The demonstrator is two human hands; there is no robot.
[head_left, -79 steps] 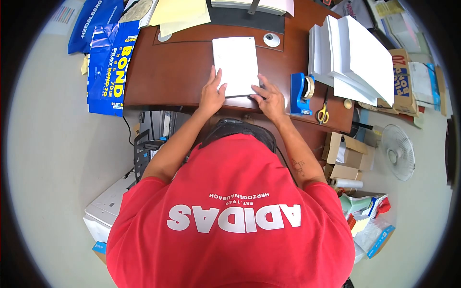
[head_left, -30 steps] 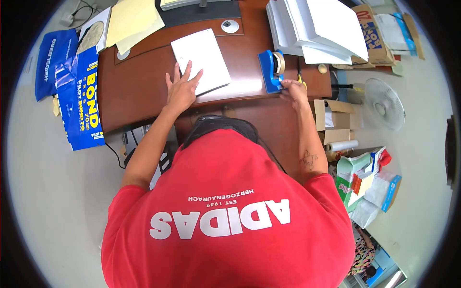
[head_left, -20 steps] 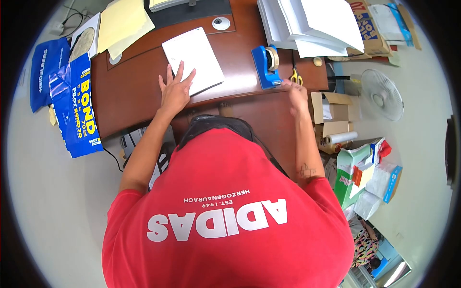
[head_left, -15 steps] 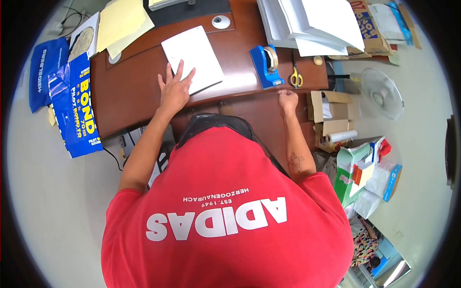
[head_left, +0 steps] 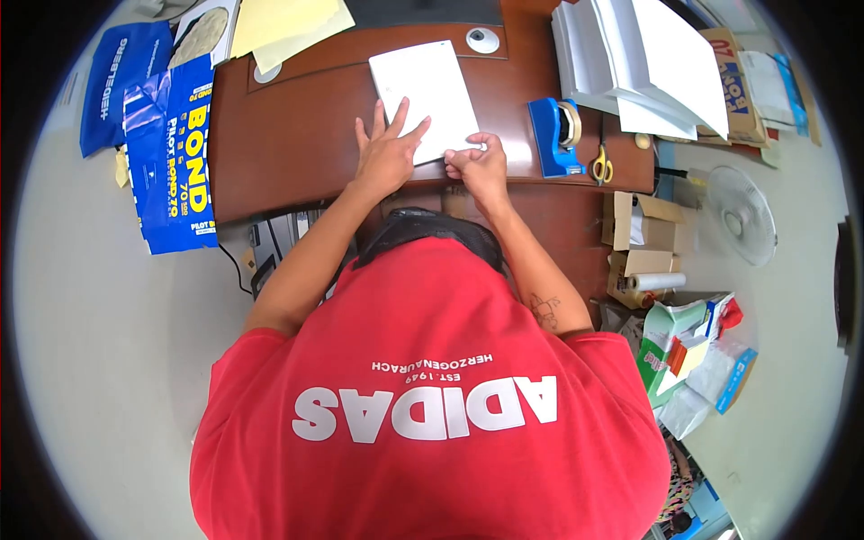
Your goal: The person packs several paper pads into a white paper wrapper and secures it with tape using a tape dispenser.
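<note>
A white stack of paper (head_left: 430,90), like a pad, lies slightly turned on the brown desk near its front edge. My left hand (head_left: 389,155) rests on the stack's lower left part, fingers spread. At the lower right corner is my right hand (head_left: 480,171), its fingers curled and close together at the stack's edge. Anything thin between those fingers is too small to make out. To the right stands a blue tape dispenser (head_left: 551,139) with a roll of tape (head_left: 570,123). Beside it lie scissors with yellow handles (head_left: 601,166).
Tall stacks of white paper (head_left: 630,63) stand at the back right. Yellowish sheets (head_left: 292,27) lie at the back left. A blue paper wrapper (head_left: 175,162) hangs over the desk's left edge. Right of the desk are cardboard boxes (head_left: 643,220) and a fan (head_left: 740,216).
My right hand has moved left from beside the tape dispenser to the stack's lower right corner. My left hand stays spread on the stack. The view has shifted, so the desk appears farther right.
</note>
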